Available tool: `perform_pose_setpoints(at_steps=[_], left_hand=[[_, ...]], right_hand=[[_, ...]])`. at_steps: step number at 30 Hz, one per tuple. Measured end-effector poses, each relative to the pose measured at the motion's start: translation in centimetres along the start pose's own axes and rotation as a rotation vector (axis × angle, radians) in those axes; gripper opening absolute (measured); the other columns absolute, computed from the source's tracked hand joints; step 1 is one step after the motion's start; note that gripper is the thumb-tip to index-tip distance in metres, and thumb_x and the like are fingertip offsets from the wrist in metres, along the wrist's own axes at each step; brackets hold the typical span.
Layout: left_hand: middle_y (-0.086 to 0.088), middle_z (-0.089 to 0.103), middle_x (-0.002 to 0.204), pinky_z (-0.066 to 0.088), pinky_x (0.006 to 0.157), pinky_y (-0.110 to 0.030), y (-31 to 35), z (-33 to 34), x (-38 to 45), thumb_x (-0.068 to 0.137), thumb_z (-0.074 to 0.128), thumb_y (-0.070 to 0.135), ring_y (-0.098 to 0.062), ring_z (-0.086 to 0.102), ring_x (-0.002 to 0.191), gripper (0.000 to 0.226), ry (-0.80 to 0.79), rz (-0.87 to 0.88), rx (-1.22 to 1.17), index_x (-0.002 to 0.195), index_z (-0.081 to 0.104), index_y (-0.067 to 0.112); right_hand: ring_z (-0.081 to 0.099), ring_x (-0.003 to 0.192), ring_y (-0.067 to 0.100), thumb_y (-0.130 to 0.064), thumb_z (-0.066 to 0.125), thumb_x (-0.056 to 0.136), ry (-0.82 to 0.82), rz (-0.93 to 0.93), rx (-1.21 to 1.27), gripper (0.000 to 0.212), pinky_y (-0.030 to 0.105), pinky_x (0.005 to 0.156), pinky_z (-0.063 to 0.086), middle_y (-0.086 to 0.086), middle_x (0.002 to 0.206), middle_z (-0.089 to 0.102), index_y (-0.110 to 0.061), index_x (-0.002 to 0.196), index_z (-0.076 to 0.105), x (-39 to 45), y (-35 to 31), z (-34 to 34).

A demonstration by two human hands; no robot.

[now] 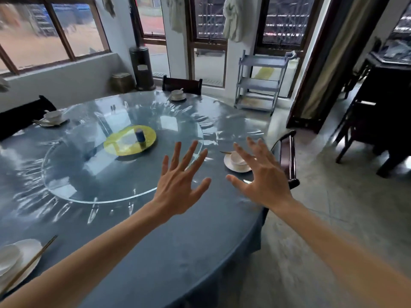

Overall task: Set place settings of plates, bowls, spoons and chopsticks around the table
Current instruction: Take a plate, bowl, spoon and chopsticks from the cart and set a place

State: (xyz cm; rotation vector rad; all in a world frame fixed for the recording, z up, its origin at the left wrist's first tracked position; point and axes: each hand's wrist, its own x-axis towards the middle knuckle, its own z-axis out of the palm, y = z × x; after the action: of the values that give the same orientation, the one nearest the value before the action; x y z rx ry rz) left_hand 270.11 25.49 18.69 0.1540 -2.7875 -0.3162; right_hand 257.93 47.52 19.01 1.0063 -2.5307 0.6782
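Near-left of glass turntable (106,174): plate (24,256), chopsticks (29,264) across it. Left hand (178,185), right hand (264,174) splayed, holding nothing. Right of turntable: bowl (236,158) on saucer (231,166). Likely porcelain: light, brittle, slick; grip by rim.

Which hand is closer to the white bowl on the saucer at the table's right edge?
Right. The right hand hovers spread over the white bowl, partly covering it; the left hand is off to its left.

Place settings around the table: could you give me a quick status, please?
Both hands, left and right, open, holding nothing. Four place settings visible; nearest the right hand, bowl on plate. Nothing in the way.
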Motion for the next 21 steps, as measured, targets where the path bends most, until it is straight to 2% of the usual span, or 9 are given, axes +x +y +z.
perform_pose_setpoints(at_steps=[4,8,12,16,21], left_hand=[[0.017,-0.015,0.171,-0.006,0.127,-0.055,4.5,3.6,3.7,0.093,0.025,0.072,-0.02,-0.027,0.156,0.077,0.046,-0.055,0.024,0.163,0.004,0.045],[0.018,-0.019,0.169,-0.005,0.126,-0.055,9.4,6.9,6.5,0.095,0.027,0.071,-0.019,-0.029,0.155,0.077,0.055,-0.205,0.042,0.162,0.0,0.047],[0.019,-0.018,0.17,-0.006,0.126,-0.053,12.6,8.8,8.9,0.092,0.023,0.075,-0.018,-0.03,0.155,0.078,0.058,-0.327,0.079,0.161,-0.002,0.049],[0.02,-0.016,0.171,-0.007,0.125,-0.051,14.1,10.1,10.7,0.091,0.021,0.075,-0.017,-0.029,0.155,0.079,0.065,-0.439,0.103,0.161,-0.001,0.048],[0.021,-0.021,0.169,-0.011,0.125,-0.049,14.7,13.8,15.7,0.089,0.019,0.075,-0.016,-0.031,0.155,0.079,0.035,-0.537,0.11,0.159,-0.007,0.05]], right_hand=[[0.009,0.159,0.019,-0.074,0.056,0.083,0.0,-0.089,0.019,0.09,0.051,0.12,0.027,-0.01,0.172,0.013,-0.048,0.16,0.016,1.7,7.2,-1.1],[0.006,0.159,0.018,-0.069,0.062,0.084,-0.061,-0.163,0.081,0.091,0.049,0.122,0.024,-0.01,0.172,0.012,-0.044,0.161,0.021,3.6,15.0,-2.3],[0.009,0.159,0.017,-0.075,0.055,0.082,-0.116,-0.229,0.141,0.088,0.044,0.125,0.024,-0.011,0.172,0.014,-0.044,0.159,0.026,5.7,22.0,-2.5],[0.008,0.159,0.018,-0.079,0.048,0.081,-0.197,-0.277,0.168,0.085,0.038,0.125,0.011,-0.01,0.172,0.013,-0.048,0.158,0.026,8.1,26.5,-1.0],[0.003,0.159,0.017,-0.076,0.055,0.083,-0.267,-0.352,0.204,0.088,0.048,0.125,0.022,-0.012,0.172,0.011,-0.045,0.16,0.022,14.1,30.6,2.5]])
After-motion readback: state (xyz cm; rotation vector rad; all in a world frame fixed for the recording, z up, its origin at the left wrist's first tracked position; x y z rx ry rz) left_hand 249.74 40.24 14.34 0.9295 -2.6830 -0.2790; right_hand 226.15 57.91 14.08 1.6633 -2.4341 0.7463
